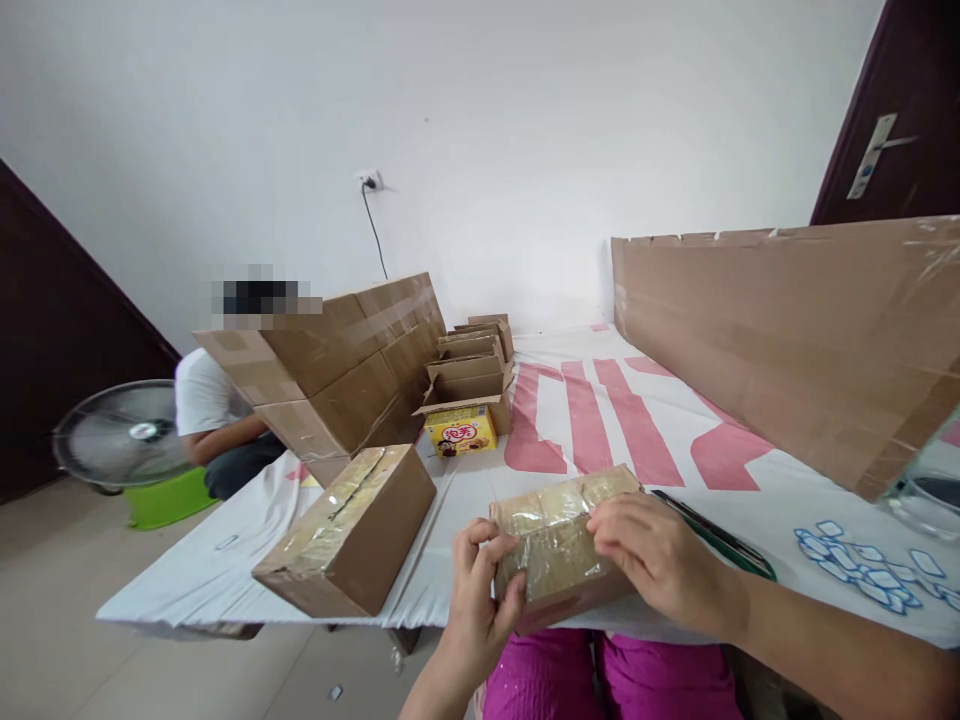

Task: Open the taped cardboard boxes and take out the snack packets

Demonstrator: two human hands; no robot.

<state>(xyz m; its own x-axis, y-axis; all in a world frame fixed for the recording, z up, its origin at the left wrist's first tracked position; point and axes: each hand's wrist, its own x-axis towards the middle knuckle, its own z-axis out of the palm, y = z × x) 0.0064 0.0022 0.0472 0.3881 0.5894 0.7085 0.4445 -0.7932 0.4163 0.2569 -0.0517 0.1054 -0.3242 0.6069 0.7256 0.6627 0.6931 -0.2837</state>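
Observation:
A small cardboard box [559, 555] with shiny clear tape over its top sits at the table's near edge, just above my lap. My left hand [484, 585] is closed on its left end, thumb and curled fingers at the corner. With fingers bent and pressed together, my right hand [652, 550] grips the top right edge of that box; what lies under the fingertips is hidden. A similar taped cardboard box [352, 540] rests to the left. Beyond my right hand lies a long dark tool with green handles [720, 535], partly covered by the hand.
Several open cartons [472, 385] stand in a row behind a yellow printed box [461, 435]. Stacked cartons [352, 350] rise at the left, and a person [217, 400] sits behind them near a fan [124, 435]. Blue-edged labels [862, 570] and a large cardboard panel [772, 330] are at right.

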